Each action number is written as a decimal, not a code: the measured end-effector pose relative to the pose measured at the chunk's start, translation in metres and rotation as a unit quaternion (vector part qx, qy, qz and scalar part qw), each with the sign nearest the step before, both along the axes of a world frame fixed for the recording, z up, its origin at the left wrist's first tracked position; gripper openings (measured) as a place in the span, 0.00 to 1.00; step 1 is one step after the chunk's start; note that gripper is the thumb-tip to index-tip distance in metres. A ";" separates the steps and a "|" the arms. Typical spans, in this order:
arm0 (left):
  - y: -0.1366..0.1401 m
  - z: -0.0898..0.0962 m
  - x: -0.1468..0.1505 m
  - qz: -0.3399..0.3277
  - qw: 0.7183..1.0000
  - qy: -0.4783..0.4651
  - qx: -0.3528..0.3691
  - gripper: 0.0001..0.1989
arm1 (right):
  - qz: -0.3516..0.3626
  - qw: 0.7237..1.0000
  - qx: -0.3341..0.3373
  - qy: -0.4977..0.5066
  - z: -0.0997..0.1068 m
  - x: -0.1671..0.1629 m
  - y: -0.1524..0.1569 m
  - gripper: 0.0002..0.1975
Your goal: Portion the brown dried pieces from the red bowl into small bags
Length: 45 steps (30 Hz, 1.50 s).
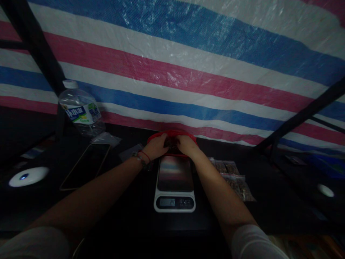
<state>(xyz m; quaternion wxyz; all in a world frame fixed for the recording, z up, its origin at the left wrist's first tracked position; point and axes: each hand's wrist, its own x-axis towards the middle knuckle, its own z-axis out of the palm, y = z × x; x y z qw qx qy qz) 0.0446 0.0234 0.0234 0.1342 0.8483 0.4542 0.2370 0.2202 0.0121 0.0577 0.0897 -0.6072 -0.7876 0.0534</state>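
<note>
Both my hands reach over a digital kitchen scale [174, 187] into a red container [159, 135] at the far side of the dark table. My left hand [155, 146] and my right hand [186, 145] are close together over dark contents between them; the fingers are curled, and what they grip is too dark to make out. A red string and a bracelet circle my left wrist. The scale's platform is bare and its display is lit.
A plastic water bottle [80, 112] stands at the back left, with a phone [86, 165] lying before it. Small filled clear bags [234, 177] lie right of the scale. A white round device [28, 176] sits far left. A striped tarp [188, 64] hangs behind.
</note>
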 end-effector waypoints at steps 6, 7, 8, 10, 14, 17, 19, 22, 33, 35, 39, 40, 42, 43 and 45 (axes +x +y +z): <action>0.001 -0.001 0.000 -0.014 1.000 0.003 -0.009 0.11 | 0.001 0.997 -0.051 -0.063 -0.013 -0.005 0.001 0.15; 0.001 -0.001 0.000 -0.015 1.000 0.000 -0.004 0.11 | -0.001 0.997 -0.050 -0.065 -0.014 -0.005 0.002 0.15; 0.002 -0.002 0.000 -0.016 1.000 -0.004 0.001 0.11 | -0.002 0.997 -0.049 -0.066 -0.015 -0.006 0.003 0.15; 0.003 -0.002 0.001 -0.020 1.000 -0.013 0.008 0.11 | 0.000 0.997 -0.047 -0.061 -0.017 -0.006 0.004 0.15; 0.004 -0.004 0.001 -0.017 1.000 -0.012 0.002 0.10 | 0.004 0.997 -0.052 -0.049 -0.018 -0.007 0.005 0.14; 0.005 -0.005 0.000 -0.017 1.000 -0.009 0.003 0.09 | -0.009 0.998 -0.047 -0.051 -0.015 -0.008 0.005 0.15; 0.005 -0.006 0.000 -0.017 1.000 -0.008 0.002 0.09 | -0.017 0.998 -0.035 -0.047 -0.011 -0.007 0.004 0.15; 0.005 -0.006 0.000 -0.012 1.000 -0.004 0.004 0.10 | -0.016 0.999 -0.012 -0.029 -0.007 -0.005 0.004 0.14; 0.003 0.000 0.000 0.006 1.000 -0.001 -0.006 0.10 | 0.035 0.984 0.044 0.171 -0.014 -0.006 0.006 0.10; 0.002 0.001 0.000 0.008 1.000 0.000 -0.010 0.10 | 0.023 0.984 0.037 0.175 -0.013 -0.006 0.005 0.10; 0.002 0.001 0.000 0.013 1.000 -0.003 -0.012 0.12 | 0.027 0.985 0.023 0.169 -0.010 -0.005 0.004 0.11; 0.003 0.001 0.000 0.017 1.000 -0.004 -0.014 0.12 | 0.032 0.985 0.024 0.166 -0.010 -0.004 0.004 0.11; 0.003 0.001 0.000 0.023 1.000 -0.004 -0.016 0.13 | 0.033 0.986 0.035 0.161 -0.009 -0.003 0.004 0.12; 0.004 0.001 -0.001 0.025 1.000 -0.005 -0.017 0.13 | 0.028 0.986 0.042 0.156 -0.008 -0.003 0.005 0.13; 0.004 0.001 -0.001 0.027 0.999 -0.006 -0.017 0.15 | 0.012 0.989 0.055 0.139 -0.007 -0.003 0.005 0.15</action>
